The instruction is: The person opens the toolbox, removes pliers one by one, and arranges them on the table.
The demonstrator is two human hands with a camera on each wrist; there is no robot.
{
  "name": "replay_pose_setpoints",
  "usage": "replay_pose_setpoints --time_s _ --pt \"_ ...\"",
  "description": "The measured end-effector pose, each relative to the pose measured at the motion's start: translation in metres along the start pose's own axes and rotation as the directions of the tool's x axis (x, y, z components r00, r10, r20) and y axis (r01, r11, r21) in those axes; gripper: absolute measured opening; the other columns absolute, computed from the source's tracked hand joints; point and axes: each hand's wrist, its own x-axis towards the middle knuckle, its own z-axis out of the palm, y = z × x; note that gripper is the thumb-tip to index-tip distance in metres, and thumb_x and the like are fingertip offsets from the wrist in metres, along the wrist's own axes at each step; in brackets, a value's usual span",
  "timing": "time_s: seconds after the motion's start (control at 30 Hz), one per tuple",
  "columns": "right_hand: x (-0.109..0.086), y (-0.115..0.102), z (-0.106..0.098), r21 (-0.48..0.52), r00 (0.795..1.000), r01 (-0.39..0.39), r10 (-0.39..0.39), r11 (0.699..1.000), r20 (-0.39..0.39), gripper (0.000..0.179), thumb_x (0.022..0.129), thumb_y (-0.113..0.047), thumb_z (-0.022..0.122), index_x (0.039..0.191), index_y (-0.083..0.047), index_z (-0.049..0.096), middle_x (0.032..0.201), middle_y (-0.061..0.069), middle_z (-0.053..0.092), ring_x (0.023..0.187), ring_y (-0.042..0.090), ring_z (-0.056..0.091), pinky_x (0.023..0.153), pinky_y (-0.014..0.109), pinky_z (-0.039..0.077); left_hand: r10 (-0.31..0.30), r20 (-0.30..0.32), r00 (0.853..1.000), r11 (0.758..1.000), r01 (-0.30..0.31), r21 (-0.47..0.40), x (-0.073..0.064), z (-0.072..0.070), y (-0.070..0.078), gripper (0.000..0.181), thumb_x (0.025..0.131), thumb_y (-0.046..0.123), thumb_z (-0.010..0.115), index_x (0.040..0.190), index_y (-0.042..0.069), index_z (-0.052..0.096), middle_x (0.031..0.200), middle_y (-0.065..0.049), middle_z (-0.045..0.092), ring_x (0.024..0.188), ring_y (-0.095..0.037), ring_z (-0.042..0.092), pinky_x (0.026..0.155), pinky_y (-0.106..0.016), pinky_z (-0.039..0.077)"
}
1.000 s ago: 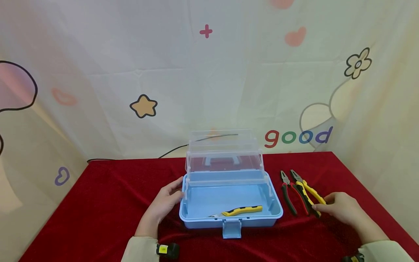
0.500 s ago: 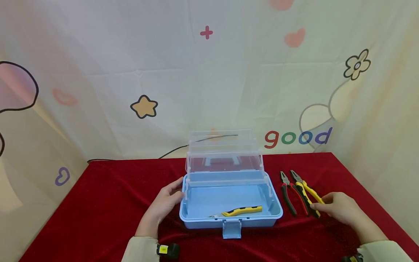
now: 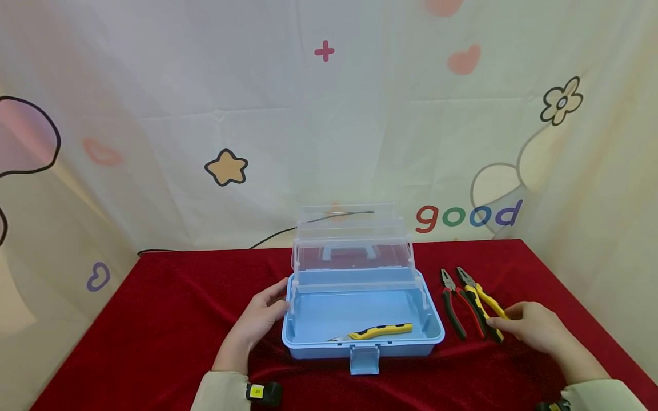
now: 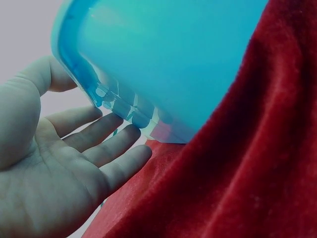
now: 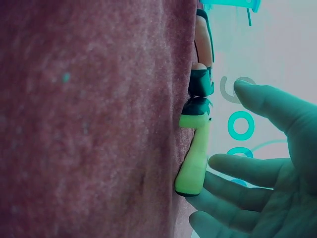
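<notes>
A light blue toolbox (image 3: 360,349) stands raised open, its clear trays and lid folded up at the back. Inside, along the front wall, lies a tool with a yellow-and-black handle (image 3: 382,330) and a pale metal tip. My left hand (image 3: 259,317) touches the box's left side, thumb at the rim; in the left wrist view its fingers (image 4: 116,151) are fairly straight. Right of the box lie red-and-black pliers (image 3: 450,313) and, beside them, yellow-and-black pliers (image 3: 492,303). My right hand (image 3: 537,328) is at the yellow pliers' handle ends; in the right wrist view its thumb (image 5: 267,104) is apart from the handle.
A dark red cloth (image 3: 180,319) covers the table. Behind it hangs a pale printed curtain (image 3: 257,85), with a thin black cable (image 3: 272,235) along the table's back edge. The box's front latch (image 3: 364,361) hangs down.
The right hand and the yellow pliers' handles have shifted very slightly left. The left hand, the toolbox and the red pliers stay where they were.
</notes>
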Motion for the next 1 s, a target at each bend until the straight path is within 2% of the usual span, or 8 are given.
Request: replay_pose_setpoints --time_s 0.27,0.57,1.0 --pt "0.000 0.000 0.001 0.005 1.000 0.021 -0.021 1.000 -0.014 0.078 0.081 -0.056 0.062 0.114 0.015 0.057 0.101 0.026 0.064 0.085 0.026 0.058 0.067 0.039 0.052 0.013 0.004 1.000 1.000 -0.013 -0.012 0.001 0.000 0.000 0.058 0.088 0.013 0.054 0.144 0.018 0.040 0.142 -0.009 0.049 0.120 -0.026 0.054 0.099 -0.044 0.047" --pt "-0.001 -0.007 0.001 -0.003 0.999 0.040 -0.040 0.999 -0.034 0.078 0.082 -0.054 0.062 0.116 0.016 0.055 0.104 0.029 0.062 0.087 0.029 0.059 0.069 0.043 0.053 -0.010 -0.004 1.000 1.000 0.010 0.007 -0.002 0.000 0.002 0.060 0.088 0.016 0.055 0.145 0.019 0.039 0.144 -0.008 0.046 0.122 -0.027 0.052 0.099 -0.046 0.048" --pt "-0.002 -0.024 0.004 -0.007 0.994 0.079 -0.080 0.997 -0.071 0.075 0.082 -0.051 0.064 0.119 0.014 0.055 0.110 0.032 0.060 0.088 0.029 0.059 0.069 0.040 0.055 0.003 -0.008 1.000 1.000 -0.003 0.015 -0.003 0.000 0.002 0.059 0.088 0.016 0.055 0.145 0.020 0.040 0.142 -0.008 0.048 0.120 -0.026 0.053 0.098 -0.046 0.048"
